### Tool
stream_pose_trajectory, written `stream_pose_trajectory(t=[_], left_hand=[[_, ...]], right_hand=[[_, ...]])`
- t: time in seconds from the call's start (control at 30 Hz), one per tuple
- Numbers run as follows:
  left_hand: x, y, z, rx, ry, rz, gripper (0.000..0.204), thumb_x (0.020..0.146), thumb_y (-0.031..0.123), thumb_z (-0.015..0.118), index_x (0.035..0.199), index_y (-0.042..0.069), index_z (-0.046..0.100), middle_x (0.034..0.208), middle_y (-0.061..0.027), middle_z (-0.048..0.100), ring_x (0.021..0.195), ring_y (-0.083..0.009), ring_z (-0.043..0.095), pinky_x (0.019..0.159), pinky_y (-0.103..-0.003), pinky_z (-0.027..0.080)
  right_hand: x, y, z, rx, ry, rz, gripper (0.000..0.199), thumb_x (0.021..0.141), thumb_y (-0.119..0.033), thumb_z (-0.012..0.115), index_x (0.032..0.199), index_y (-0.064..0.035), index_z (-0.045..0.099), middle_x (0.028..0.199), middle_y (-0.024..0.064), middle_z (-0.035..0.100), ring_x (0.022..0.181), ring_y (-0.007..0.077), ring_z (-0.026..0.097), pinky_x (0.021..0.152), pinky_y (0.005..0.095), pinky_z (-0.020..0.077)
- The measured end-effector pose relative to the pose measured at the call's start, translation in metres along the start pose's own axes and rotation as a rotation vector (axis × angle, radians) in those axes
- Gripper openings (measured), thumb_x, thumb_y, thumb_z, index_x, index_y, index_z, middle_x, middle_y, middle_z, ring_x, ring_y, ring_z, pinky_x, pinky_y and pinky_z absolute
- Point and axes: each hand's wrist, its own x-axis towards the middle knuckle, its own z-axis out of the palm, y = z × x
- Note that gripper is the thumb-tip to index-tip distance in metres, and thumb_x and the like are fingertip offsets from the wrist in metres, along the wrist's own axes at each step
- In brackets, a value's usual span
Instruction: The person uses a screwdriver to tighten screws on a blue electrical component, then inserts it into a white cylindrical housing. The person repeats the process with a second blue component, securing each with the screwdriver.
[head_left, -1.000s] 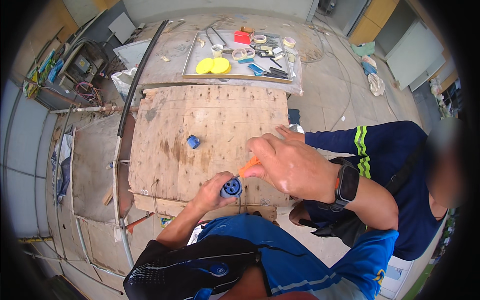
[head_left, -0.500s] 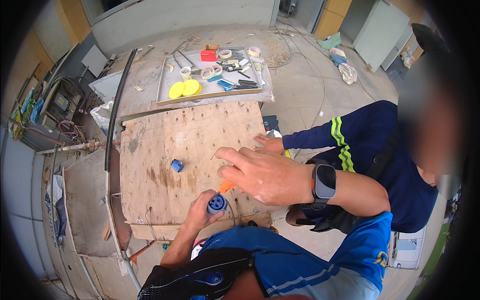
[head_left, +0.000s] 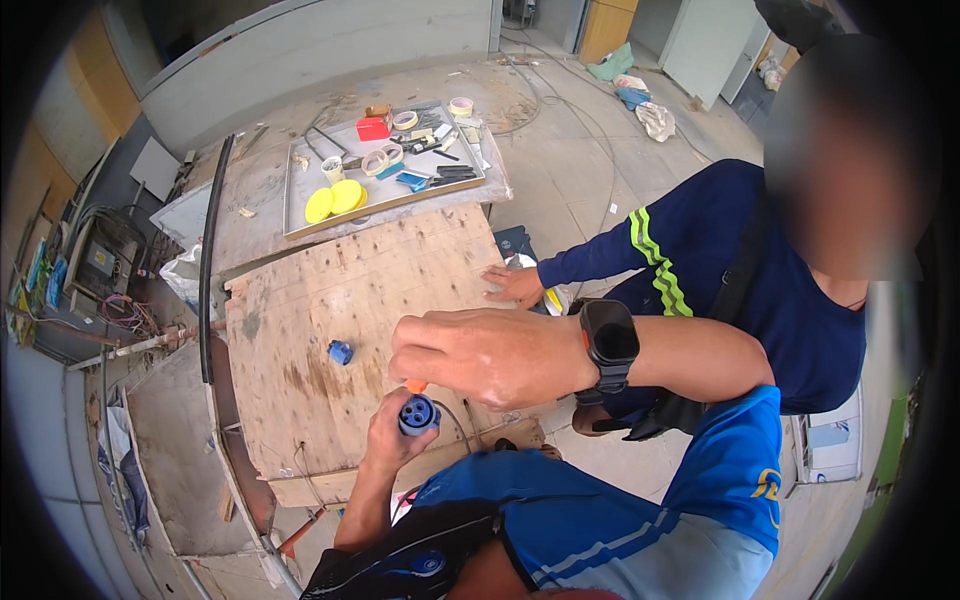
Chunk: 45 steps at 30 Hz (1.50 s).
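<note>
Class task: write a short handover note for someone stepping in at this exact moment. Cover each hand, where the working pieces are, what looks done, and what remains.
Left hand: grips a round blue plug, its open face turned up, held over the near edge of the plywood board.
Right hand: closed on an orange-handled tool, its tip at the plug face.
Other pieces: a small blue part lies loose on the board; tape rolls and yellow discs sit on the tray beyond.
Another person's hand rests on the board's far right edge.
Done: plug in hand, tool applied. Left: the blue part is not yet fitted.
</note>
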Motion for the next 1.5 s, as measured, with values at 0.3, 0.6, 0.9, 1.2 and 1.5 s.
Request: stream_pose_trajectory(t=[0.3, 0.6, 0.9, 1.2, 1.5], left_hand=[[0.001, 0.010, -0.004, 0.043, -0.010, -0.009, 0.075, 0.060, 0.008, 0.089, 0.123, -0.001, 0.049, 0.108, -0.0202, 0.064, 0.092, -0.0349, 0.068, 0.078, -0.040, 0.057], [-0.004, 0.004, -0.007, 0.062, -0.062, -0.050, 0.078, 0.059, 0.012, 0.090, 0.125, 0.001, 0.049, 0.111, -0.0206, 0.064, 0.097, -0.0378, 0.066, 0.081, -0.043, 0.056], [-0.006, 0.002, -0.001, 0.027, -0.027, 0.027, 0.078, 0.060, 0.010, 0.089, 0.126, 0.001, 0.048, 0.112, -0.0210, 0.063, 0.099, -0.0377, 0.066, 0.083, -0.043, 0.056], [-0.001, 0.003, -0.004, 0.050, -0.007, 0.047, 0.078, 0.060, 0.012, 0.091, 0.125, 0.001, 0.049, 0.112, -0.0217, 0.063, 0.099, -0.0378, 0.067, 0.083, -0.042, 0.056], [-0.015, 0.006, -0.010, 0.015, -0.095, -0.169, 0.074, 0.058, 0.009, 0.091, 0.121, 0.002, 0.053, 0.108, -0.0199, 0.065, 0.094, -0.0352, 0.068, 0.078, -0.039, 0.057]], right_hand=[[-0.001, -0.008, 0.004, -0.075, 0.037, 0.047, 0.027, 0.085, -0.013, 0.064, 0.103, 0.0018, 0.049, 0.099, 0.0180, 0.051, 0.075, 0.0334, 0.064, 0.061, 0.0421, 0.0536], [0.003, -0.016, -0.001, -0.113, -0.119, 0.208, 0.025, 0.087, -0.012, 0.062, 0.104, 0.0016, 0.049, 0.102, 0.0189, 0.051, 0.077, 0.0344, 0.064, 0.064, 0.0416, 0.0525], [-0.001, -0.010, -0.003, -0.127, -0.250, 0.430, 0.021, 0.087, -0.008, 0.060, 0.101, 0.0019, 0.048, 0.109, 0.0203, 0.051, 0.075, 0.0365, 0.062, 0.066, 0.0423, 0.0521], [-0.004, 0.003, -0.002, 0.050, -0.080, 0.178, 0.028, 0.090, -0.018, 0.063, 0.103, 0.0020, 0.048, 0.095, 0.0191, 0.053, 0.074, 0.0377, 0.063, 0.064, 0.0436, 0.0517], [-0.016, -0.001, 0.026, -0.021, 0.030, 0.042, 0.024, 0.094, -0.022, 0.057, 0.100, -0.0014, 0.048, 0.107, 0.0167, 0.049, 0.080, 0.0363, 0.061, 0.067, 0.0424, 0.0504]])
